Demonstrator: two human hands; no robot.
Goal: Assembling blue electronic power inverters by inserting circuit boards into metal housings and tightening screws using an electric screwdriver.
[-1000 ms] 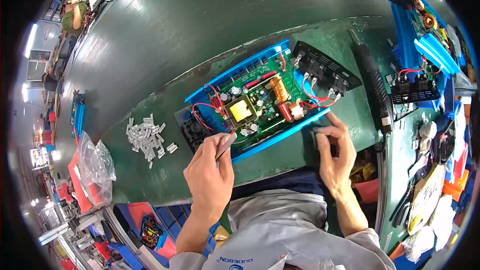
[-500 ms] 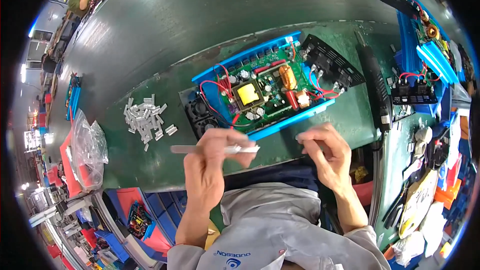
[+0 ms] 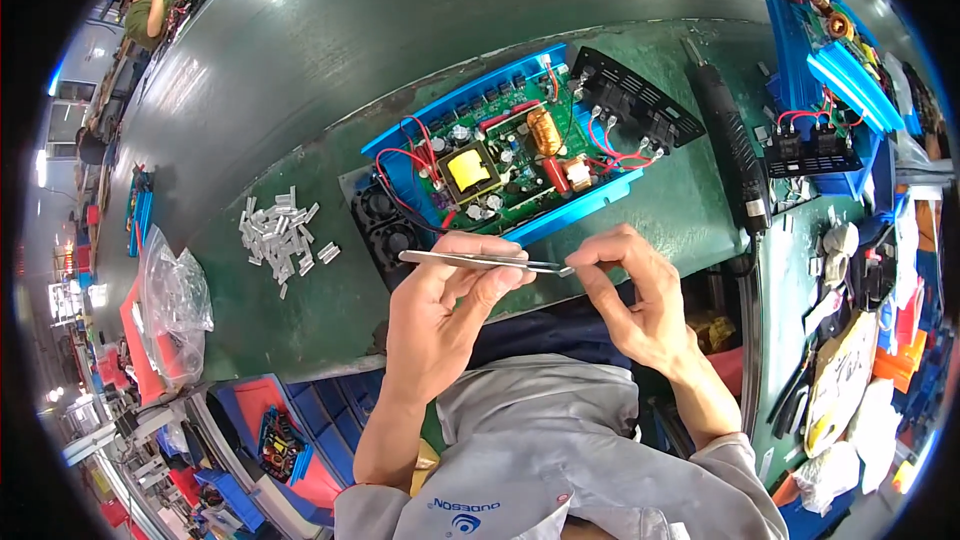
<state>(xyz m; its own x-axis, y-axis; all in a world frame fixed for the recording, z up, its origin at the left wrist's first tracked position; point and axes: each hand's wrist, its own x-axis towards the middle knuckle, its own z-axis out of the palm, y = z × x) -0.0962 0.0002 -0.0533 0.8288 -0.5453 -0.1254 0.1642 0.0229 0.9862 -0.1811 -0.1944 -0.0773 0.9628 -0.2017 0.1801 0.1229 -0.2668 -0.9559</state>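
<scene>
Landmark: the open blue-housed unit [image 3: 500, 155], on the green bench [image 3: 270, 330] beyond the hands. All locations below refer to it.

Assembly status, as I judge it from the head view:
1. Done: the circuit board lies inside the housing, with the yellow-topped transformer [image 3: 467, 171] and other components mounted. Red wires run from the unit to the slotted black panel [image 3: 645, 105] at its right end.
2. Outstanding: I see no cover over the board. The slotted panel lies askew, and the fan panel [image 3: 388, 223] at the left end appears unfastened.

Hand status, near side of the unit: I read the left hand [image 3: 435, 325] as holding metal tweezers [image 3: 450, 259], pointing right. The right hand [image 3: 645, 300] is pinched narrow on a small pale piece [image 3: 567, 271], at the tweezer tips; I cannot tell whether the tips grip it.

Containers: left of and nearer than the unit, a red-and-blue bin [image 3: 250, 402] contains another board unit [image 3: 284, 445]. Far left of the landmark is a clear plastic bag [image 3: 180, 315]; I cannot tell its contents. Between bag and unit, clear sleeves [image 3: 283, 238] lie loose in a pile.
</scene>
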